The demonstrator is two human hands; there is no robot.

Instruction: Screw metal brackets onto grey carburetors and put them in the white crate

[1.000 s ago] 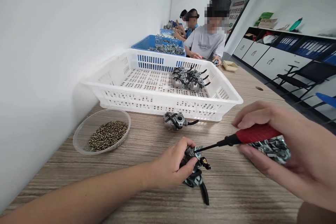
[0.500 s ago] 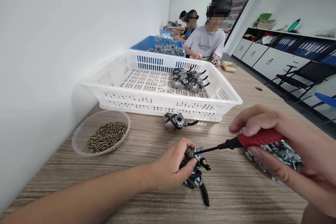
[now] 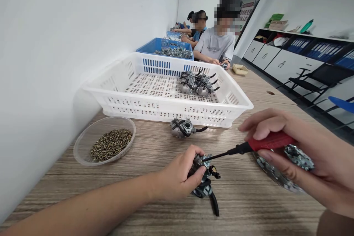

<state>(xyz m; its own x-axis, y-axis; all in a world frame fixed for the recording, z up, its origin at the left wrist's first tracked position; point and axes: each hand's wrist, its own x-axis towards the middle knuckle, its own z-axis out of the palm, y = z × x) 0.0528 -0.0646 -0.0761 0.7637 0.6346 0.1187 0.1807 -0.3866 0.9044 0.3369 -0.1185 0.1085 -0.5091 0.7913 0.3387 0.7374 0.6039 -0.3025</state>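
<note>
My left hand point(image 3: 177, 177) grips a small metal carburetor point(image 3: 205, 184) that rests on the wooden table point(image 3: 155, 147); a black hose sticks out of it toward me. My right hand point(image 3: 301, 155) is closed around a red-handled screwdriver point(image 3: 265, 143). The screwdriver's black shaft points left, and its tip touches the top of the carburetor beside my left fingers. A second carburetor point(image 3: 183, 128) lies loose on the table just beyond, in front of the white basket point(image 3: 166, 110).
The white basket holds several carburetors point(image 3: 196, 83). A clear bowl of small screws point(image 3: 106, 143) sits at the left. A dish of metal parts point(image 3: 290, 171) lies under my right hand. Farther along the table stand a blue basket point(image 3: 166, 46) and seated co-workers point(image 3: 217, 40).
The screwdriver handle has turned a little in my right fingers, and the view has shifted slightly. My left hand and the carburetor stay in place.
</note>
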